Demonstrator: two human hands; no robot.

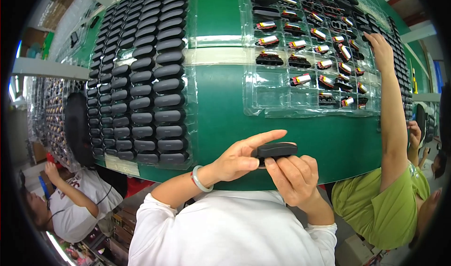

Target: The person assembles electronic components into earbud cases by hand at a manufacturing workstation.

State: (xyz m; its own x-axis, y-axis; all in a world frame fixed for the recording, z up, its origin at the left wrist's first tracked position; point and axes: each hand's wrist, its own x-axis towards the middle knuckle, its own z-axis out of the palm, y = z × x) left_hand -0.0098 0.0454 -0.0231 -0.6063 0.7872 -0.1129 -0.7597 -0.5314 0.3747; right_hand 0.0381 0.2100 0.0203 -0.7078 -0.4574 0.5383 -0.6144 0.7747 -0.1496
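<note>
A black, rounded oblong casing (278, 149) is held between my two hands, close in front of my body and over the table's near edge. My left hand (233, 159) has its thumb at the casing's left end, and its index finger stretches out above it. Under the casing's right part, the curled fingers and thumb of my right hand (296, 177) grip it from below. The casing's underside is mostly hidden by my fingers. On the left lies a clear plastic tray (191, 111) with rows of similar black casings (170, 115).
At the upper right, a clear compartment tray (310, 112) holds black parts with white-and-red blocks (300, 79). A co-worker in green (376, 205) reaches an arm (392, 111) past its right side. Another person (80, 200) sits at left. Green tabletop (221, 106) shows between the trays.
</note>
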